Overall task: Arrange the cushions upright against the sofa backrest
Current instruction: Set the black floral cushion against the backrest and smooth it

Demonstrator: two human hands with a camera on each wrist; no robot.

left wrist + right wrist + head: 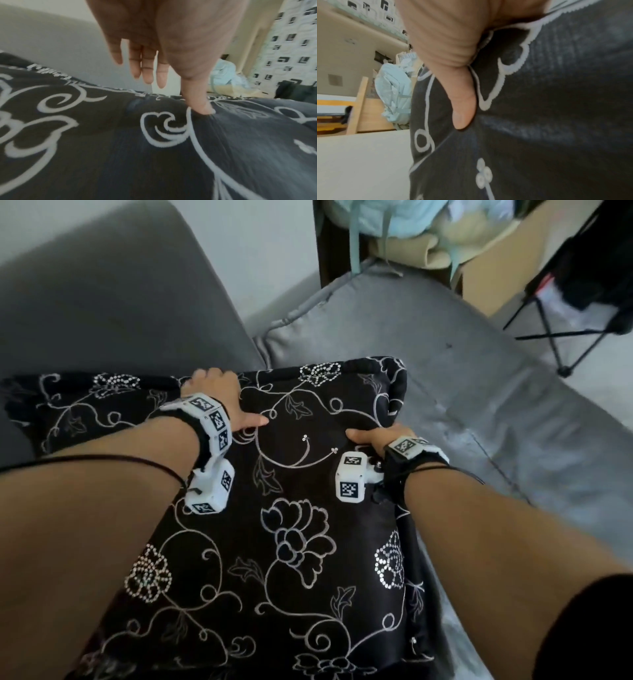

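My forearms: both reach forward over the near end of the cushion, each wrist strapped with a white block printed with black-and-white square markers.
Cushion in my grip: a large black fabric cushion (301,508) embroidered with pale swirling vines and flowers and beaded blossoms, lying broad and tilted across the sofa seat in front of me, its far corner raised towards the backrest.
My right hand (371,440): it grips the cushion at its right edge; the thumb (462,108) presses into the top face and dents the fabric, and the other fingers go out of sight under the edge.
My left hand (222,398): it sits at the cushion's far left edge, thumb (200,102) pressed down into the dark fabric; from the wrist view the four fingers (149,70) hang almost straight past the edge, so whether they actually close on the cushion I cannot tell.
Second cushion: another black cushion with the same pale floral pattern (89,409) lies to the left, just beyond my left wrist, against the foot of the backrest.
Sofa seat: grey, slightly shiny seat pad (462,364) with a piped edge, stretching away to the right of the cushion.
Backrest: plain grey upholstered backrest (113,302) rising at the upper left.
Beyond the sofa: a pale blue bundle of cloth (387,217) on a shelf and a black folding stand (561,330) on the floor.
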